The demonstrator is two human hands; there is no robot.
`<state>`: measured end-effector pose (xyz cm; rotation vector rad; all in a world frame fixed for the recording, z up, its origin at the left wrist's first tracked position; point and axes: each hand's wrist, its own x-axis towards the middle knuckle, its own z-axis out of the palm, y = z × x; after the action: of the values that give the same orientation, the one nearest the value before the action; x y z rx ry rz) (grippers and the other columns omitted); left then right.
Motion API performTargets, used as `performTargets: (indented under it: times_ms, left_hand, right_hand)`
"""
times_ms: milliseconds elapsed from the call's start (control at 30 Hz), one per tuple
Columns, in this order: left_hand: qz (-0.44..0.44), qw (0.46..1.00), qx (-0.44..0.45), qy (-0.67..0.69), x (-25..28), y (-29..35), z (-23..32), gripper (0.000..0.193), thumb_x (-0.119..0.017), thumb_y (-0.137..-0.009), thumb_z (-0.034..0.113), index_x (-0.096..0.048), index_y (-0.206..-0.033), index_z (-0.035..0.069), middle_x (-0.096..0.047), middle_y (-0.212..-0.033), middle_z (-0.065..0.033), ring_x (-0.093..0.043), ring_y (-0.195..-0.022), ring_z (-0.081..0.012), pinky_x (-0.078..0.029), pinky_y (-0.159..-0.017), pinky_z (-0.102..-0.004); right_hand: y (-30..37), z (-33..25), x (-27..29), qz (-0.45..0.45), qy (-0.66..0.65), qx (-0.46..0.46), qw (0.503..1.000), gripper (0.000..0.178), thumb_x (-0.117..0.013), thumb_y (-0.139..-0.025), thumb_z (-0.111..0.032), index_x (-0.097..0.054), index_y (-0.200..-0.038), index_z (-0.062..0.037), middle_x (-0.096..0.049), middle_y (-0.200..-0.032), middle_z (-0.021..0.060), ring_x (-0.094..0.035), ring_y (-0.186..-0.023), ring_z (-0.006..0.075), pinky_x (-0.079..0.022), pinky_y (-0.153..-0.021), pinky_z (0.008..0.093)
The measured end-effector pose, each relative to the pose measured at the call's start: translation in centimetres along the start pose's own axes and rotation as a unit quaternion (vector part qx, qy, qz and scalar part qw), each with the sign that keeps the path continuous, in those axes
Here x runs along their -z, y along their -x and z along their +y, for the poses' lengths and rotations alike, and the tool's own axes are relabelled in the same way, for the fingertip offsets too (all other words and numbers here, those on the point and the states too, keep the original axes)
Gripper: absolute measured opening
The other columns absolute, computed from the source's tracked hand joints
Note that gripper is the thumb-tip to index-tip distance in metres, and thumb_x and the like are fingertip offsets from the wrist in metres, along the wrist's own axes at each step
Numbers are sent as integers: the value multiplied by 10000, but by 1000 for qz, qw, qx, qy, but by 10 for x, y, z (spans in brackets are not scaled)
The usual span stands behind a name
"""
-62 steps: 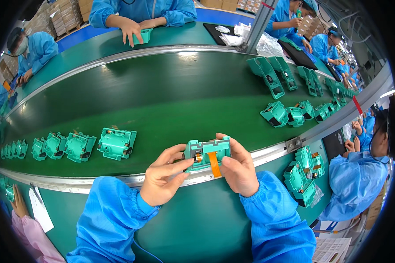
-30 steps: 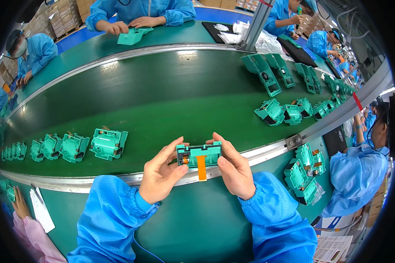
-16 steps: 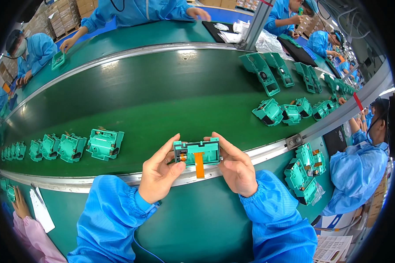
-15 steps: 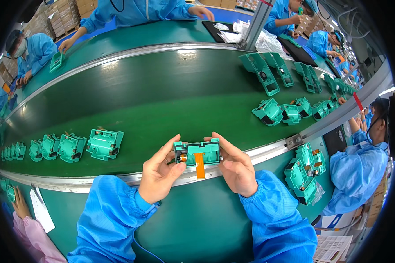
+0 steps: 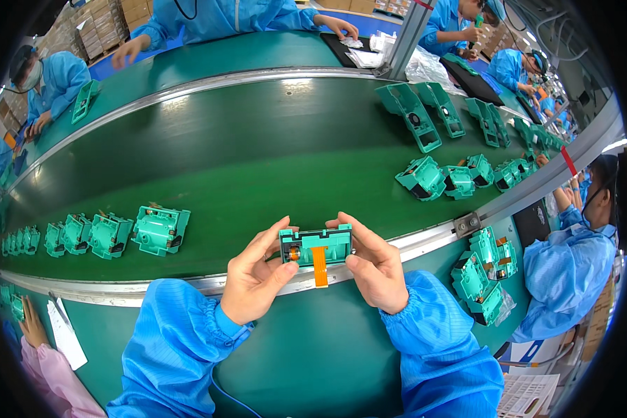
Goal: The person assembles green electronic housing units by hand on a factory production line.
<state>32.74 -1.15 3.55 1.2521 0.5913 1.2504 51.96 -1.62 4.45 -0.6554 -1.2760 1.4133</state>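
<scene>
Between my two hands I hold a small green plastic housing [image 5: 338, 244] with black edging, above the metal rail at the belt's near side. An orange flat ribbon cable [image 5: 320, 268] hangs down from its front. My left hand [image 5: 256, 275] grips the left end, thumb at the front near a copper-coloured part inside and fingers behind. My right hand [image 5: 377, 270] closes on the right end, its thumb at the lower corner. The backs of the fingers behind the housing are partly hidden.
Similar green housings [image 5: 160, 230] stand in a row on the green conveyor belt [image 5: 258, 160] at left; others [image 5: 423, 177] and longer green covers [image 5: 412, 118] sit at right. More housings [image 5: 477, 279] rest on the table beside a person in blue [image 5: 571, 272]. A pink sleeve [image 5: 56, 376] shows at lower left.
The belt's parts have shifted slightly left. The housing in my hands has dropped a little and moved slightly right. Across the belt, a person's hand has left a green part and the other reaches small bags.
</scene>
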Motion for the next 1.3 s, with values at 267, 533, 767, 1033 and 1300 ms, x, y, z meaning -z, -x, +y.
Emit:
performTargets:
  times_ms: [267,533,767,1033,1300]
  left_hand:
    - [2,1000,-7,-5,2,1,0,543,-548,-792,-64,-331,-1288,-22,-419,-1201,-125,-431,-1127,-221,-390,-938,-354]
    - [5,1000,16,-1,-2,0,6,544,-551,-787,-71,-337,-1285,-17,-421,-1199,-120,-434,-1126,-218,-414,-920,-349]
    - [3,1000,25,-4,-4,1,6,547,-558,-791,-56,-340,-1290,-2,-423,-1200,-113,-453,-1093,-207,-416,-906,-334]
    - [28,999,17,0,-3,-1,3,549,-562,-802,-32,-322,-1295,-27,-463,-1187,-110,-466,-1057,-200,-385,-913,-325]
    - [29,999,-15,-3,-1,-1,0,546,-564,-802,-28,-322,-1291,-38,-444,-1221,-116,-463,-1069,-197,-381,-919,-326]
  right_hand:
    - [-1,1,-3,33,-11,-20,999,494,-427,-785,77,-356,-1272,36,-435,-1227,153,-395,-1163,217,-322,-971,345]
    - [0,-1,-4,40,-23,1,999,424,-470,-858,-29,-367,-1264,41,-466,-1206,168,-439,-1121,209,-324,-962,329]
    - [3,-2,-6,41,75,30,996,424,-444,-875,-38,-346,-1282,29,-471,-1206,159,-457,-1104,206,-328,-956,319]
    - [3,1,1,-4,48,9,999,494,-421,-832,26,-301,-1311,24,-388,-1270,137,-337,-1208,205,-259,-1003,330]
    - [0,2,2,-22,-19,27,999,594,-427,-736,73,-280,-1312,48,-366,-1270,131,-328,-1214,233,-246,-1017,394]
